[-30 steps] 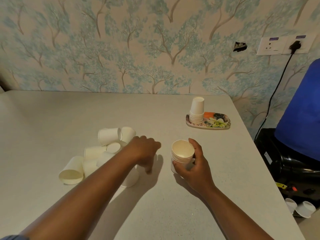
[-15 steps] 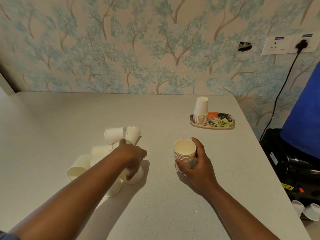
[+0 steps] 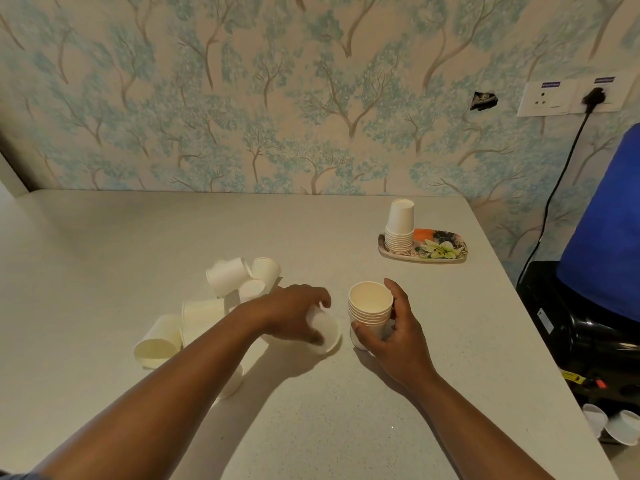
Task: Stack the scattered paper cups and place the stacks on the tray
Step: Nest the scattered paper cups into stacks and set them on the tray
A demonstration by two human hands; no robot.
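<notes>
My right hand (image 3: 398,332) grips an upright stack of white paper cups (image 3: 369,308) standing on the grey table, mouth up. Just left of it, my left hand (image 3: 294,315) holds a single white paper cup (image 3: 325,332), tilted with its mouth toward me. Several loose white cups (image 3: 228,277) lie scattered on their sides to the left, one partly hidden under my left forearm. A floral tray (image 3: 445,252) at the back right carries an upside-down stack of cups (image 3: 400,230) on its left end.
The table's (image 3: 138,244) right edge runs close to the tray. Beyond it stand a black appliance (image 3: 581,327) and a blue object (image 3: 606,216), with a cable down from the wall socket (image 3: 568,98). Two cups (image 3: 613,422) lie on the floor.
My left hand reached into the scattered cups, took one cup, and has carried it right toward the stack. My right hand has kept hold of the stack.
</notes>
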